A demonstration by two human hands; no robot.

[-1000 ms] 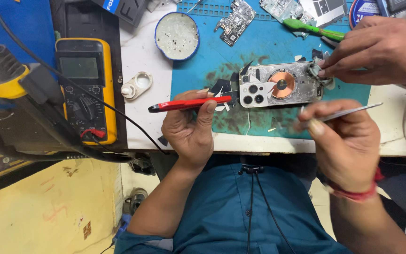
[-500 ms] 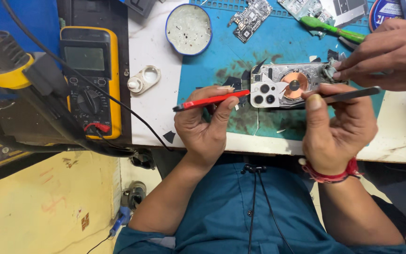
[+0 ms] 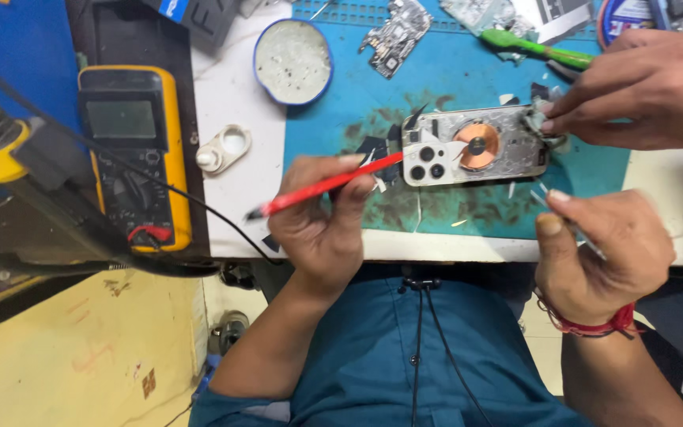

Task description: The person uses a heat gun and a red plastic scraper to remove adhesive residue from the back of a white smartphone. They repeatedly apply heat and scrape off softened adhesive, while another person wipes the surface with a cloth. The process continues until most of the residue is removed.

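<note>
While the opened phone back (image 3: pixel 476 146) lies on the blue mat (image 3: pixel 594 170), a co-worker's hand (image 3: pixel 642 87) at three o'clock pinches its edge. At seven o'clock, the left hand (image 3: pixel 322 225) grips a red tool (image 3: pixel 326 184). The right hand (image 3: pixel 602 253), curled around a thin metal tool (image 3: pixel 586 241), has drawn back from the phone, so probing seems paused.

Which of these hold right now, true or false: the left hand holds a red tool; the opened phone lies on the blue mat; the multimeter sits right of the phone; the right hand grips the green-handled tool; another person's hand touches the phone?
1. The left hand holds a red tool. True.
2. The opened phone lies on the blue mat. True.
3. The multimeter sits right of the phone. False: it lies to the left, off the mat.
4. The right hand grips the green-handled tool. False: that tool lies on the mat; the right hand holds a thin metal tool.
5. Another person's hand touches the phone. True, at its right end.
</note>
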